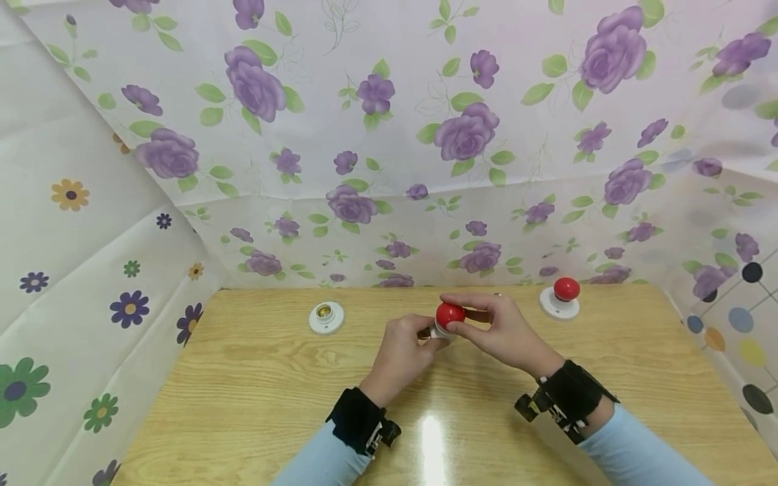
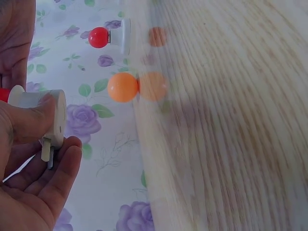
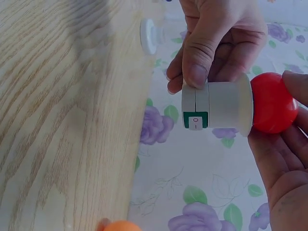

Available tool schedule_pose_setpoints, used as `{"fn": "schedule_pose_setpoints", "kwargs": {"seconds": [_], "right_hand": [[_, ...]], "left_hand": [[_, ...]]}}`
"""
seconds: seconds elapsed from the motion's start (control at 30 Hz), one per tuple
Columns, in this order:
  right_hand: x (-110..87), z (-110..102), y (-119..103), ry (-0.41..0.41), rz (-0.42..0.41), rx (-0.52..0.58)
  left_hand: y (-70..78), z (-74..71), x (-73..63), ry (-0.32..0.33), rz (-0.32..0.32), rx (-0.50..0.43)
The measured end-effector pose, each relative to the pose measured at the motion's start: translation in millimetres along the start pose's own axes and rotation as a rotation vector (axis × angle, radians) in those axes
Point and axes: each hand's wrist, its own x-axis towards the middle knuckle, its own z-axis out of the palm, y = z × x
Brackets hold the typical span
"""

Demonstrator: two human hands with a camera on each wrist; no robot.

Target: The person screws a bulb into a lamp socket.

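Note:
A white plug-in lamp socket [image 3: 224,103] is held off the table, with a red bulb [image 1: 450,314] seated at its top end. My left hand [image 1: 404,347] pinches the socket's base between thumb and fingers. Two metal plug prongs [image 2: 46,150] stick out of the base beside the left fingers. A green-framed rocker switch [image 3: 196,121] shows on the socket's side. My right hand [image 1: 501,334] grips the round red bulb with thumb and fingers. How far the bulb's neck sits in the socket is hidden.
An empty round white lamp holder [image 1: 326,317] stands at the back left of the wooden table [image 1: 273,398]. Another white holder [image 1: 559,305] at the back right bears a second red bulb [image 1: 566,289]. An orange ball-shaped thing [image 2: 122,87] lies near it. Flowered cloth [image 1: 377,155] hangs behind.

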Motion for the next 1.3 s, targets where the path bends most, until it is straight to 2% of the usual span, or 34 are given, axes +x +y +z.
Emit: {"fn": "schedule_pose_setpoints", "kwargs": {"seconds": [0.33, 0.53, 0.67, 1.0, 1.3], "right_hand": [[-0.9, 5.2, -11.6, 0.131, 0.092, 0.032], [-3.0, 5.2, -29.2, 0.186, 0.089, -0.066], [-4.4, 2.2, -32.2, 0.149, 0.078, -0.100], [-3.0, -4.5, -27.3, -0.011, 0.054, -0.012], [-2.8, -4.4, -24.6, -0.011, 0.036, -0.007]], "left_hand": [[4.3, 1.2, -1.7, 0.015, -0.007, -0.003], [6.2, 1.5, -1.3, 0.024, -0.008, 0.014], [5.8, 0.6, -0.8, 0.027, -0.004, -0.003], [-0.2, 0.4, 0.3, 0.023, 0.004, -0.025], [-1.2, 1.3, -0.2, 0.009, 0.012, -0.027]]}}
